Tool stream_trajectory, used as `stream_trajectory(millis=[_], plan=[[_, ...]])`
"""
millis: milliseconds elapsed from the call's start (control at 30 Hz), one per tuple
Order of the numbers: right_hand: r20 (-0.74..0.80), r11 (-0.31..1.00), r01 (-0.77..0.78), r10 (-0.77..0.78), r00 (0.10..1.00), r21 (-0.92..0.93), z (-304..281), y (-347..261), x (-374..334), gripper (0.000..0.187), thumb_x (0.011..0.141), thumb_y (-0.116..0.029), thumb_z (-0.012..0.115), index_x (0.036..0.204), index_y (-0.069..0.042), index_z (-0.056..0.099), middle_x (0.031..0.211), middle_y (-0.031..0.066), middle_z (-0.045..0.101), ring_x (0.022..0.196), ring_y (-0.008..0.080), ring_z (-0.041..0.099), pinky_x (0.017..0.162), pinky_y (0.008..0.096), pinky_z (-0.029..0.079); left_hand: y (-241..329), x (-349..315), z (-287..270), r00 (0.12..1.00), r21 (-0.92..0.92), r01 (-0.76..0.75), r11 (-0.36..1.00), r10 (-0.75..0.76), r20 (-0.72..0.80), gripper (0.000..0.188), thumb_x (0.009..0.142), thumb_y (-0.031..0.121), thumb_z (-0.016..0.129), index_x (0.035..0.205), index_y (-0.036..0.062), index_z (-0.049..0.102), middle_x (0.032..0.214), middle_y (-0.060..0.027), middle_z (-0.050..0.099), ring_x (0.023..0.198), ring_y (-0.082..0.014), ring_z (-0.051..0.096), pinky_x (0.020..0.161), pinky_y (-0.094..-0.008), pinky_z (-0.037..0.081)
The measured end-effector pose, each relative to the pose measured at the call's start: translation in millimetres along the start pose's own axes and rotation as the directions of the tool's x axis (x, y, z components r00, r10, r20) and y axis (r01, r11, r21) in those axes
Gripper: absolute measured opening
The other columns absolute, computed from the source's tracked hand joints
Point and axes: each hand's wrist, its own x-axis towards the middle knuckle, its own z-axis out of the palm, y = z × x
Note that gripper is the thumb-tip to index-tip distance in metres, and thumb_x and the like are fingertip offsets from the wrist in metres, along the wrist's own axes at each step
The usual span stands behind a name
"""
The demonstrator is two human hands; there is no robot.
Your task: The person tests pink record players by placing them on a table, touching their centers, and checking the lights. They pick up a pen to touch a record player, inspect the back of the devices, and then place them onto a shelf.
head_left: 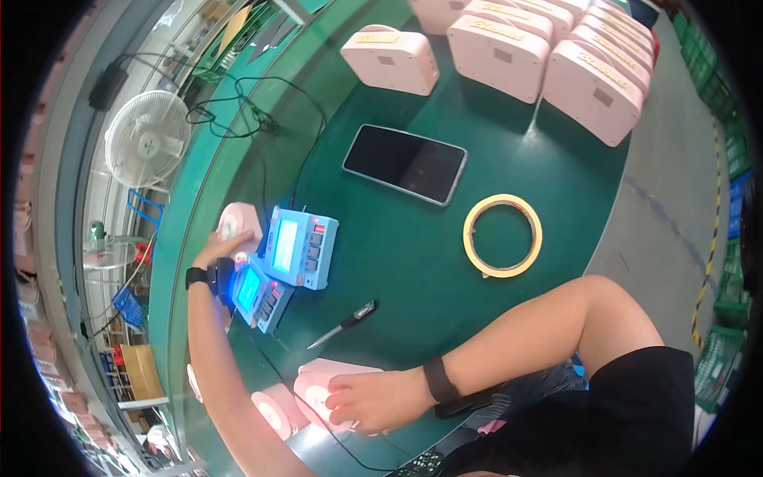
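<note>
At the left edge of the table, my left hand (218,250) has its thumb and fingers around a pink box (239,219) with a round pale disc on its face. Right beside that wrist are two light-blue testers, an upright one (300,248) and a tilted one (261,294), both with lit screens. Nearer to me, my right hand (377,403) bends its fingers against the round front of another pink box (338,370). A red glow shows at those fingertips; whatever they may pinch is hidden. Touching or close beside it is a further pink box (278,411).
A pen (343,324), a black-screened phone (405,164) and a roll of yellow tape (474,238) lie on the green table (413,254). Several pink boxes (596,91) stand in rows at the far right, one (389,60) apart. Black cables (254,119) tangle at the far left, near a fan (148,141).
</note>
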Motion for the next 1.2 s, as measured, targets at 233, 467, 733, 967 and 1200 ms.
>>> stream_trajectory(millis=[233,467,733,967,1200], plan=[[-0.152,0.993,0.069,-0.054,0.987,0.096,9,2,16,0.013,0.072,-0.018,0.067,0.073,-0.005,0.067,0.100,0.0083,0.057,0.102,0.0269,0.051,0.094,0.0404,0.038,-39,-30,-41,0.971,-0.130,0.108,0.986,-0.133,-0.196,0.054,0.073,0.043,0.072,0.102,-0.0020,0.069,0.094,-0.0113,0.068,0.084,-0.0173,0.062,0.072,-0.0281,0.047],[-0.116,0.989,0.042,-0.025,0.993,0.139,-5,5,11,0.016,0.071,-0.018,0.071,0.082,-0.008,0.066,0.107,0.0064,0.059,0.102,0.0255,0.054,0.095,0.0429,0.039,-106,-163,-76,0.846,-0.477,0.040,0.878,-0.284,-0.452,0.048,0.072,0.044,0.071,0.095,0.0020,0.071,0.085,-0.0106,0.069,0.082,-0.0217,0.064,0.074,-0.0316,0.048],[-0.025,0.986,0.054,-0.051,0.998,0.156,-15,3,13,0.019,0.066,-0.019,0.079,0.081,-0.012,0.069,0.114,0.0068,0.060,0.107,0.0269,0.054,0.096,0.0439,0.038,-224,-361,-17,0.731,-0.251,0.351,0.902,-0.431,-0.529,0.056,0.066,0.047,0.073,0.103,0.0048,0.070,0.097,-0.0195,0.068,0.091,-0.0332,0.063,0.084,-0.0365,0.047],[0.009,0.991,0.043,-0.045,0.999,0.124,-19,-4,17,0.021,0.063,-0.019,0.082,0.078,-0.012,0.069,0.112,0.0073,0.062,0.106,0.0276,0.055,0.096,0.0441,0.037,-233,-412,57,0.444,-0.163,0.681,0.714,-0.580,-0.683,0.083,0.061,0.054,0.074,0.128,0.0083,0.056,0.118,-0.0244,0.061,0.112,-0.0445,0.052,0.098,-0.0474,0.041],[0.032,0.992,0.015,-0.019,0.999,0.129,-19,-6,22,0.018,0.065,-0.020,0.081,0.072,-0.010,0.068,0.112,0.0048,0.061,0.107,0.0247,0.054,0.098,0.0413,0.036,-233,-414,60,0.434,-0.199,0.671,0.715,-0.595,-0.676,0.093,0.058,0.057,0.076,0.132,0.0073,0.050,0.120,-0.0298,0.058,0.117,-0.0478,0.048,0.102,-0.0496,0.037]])
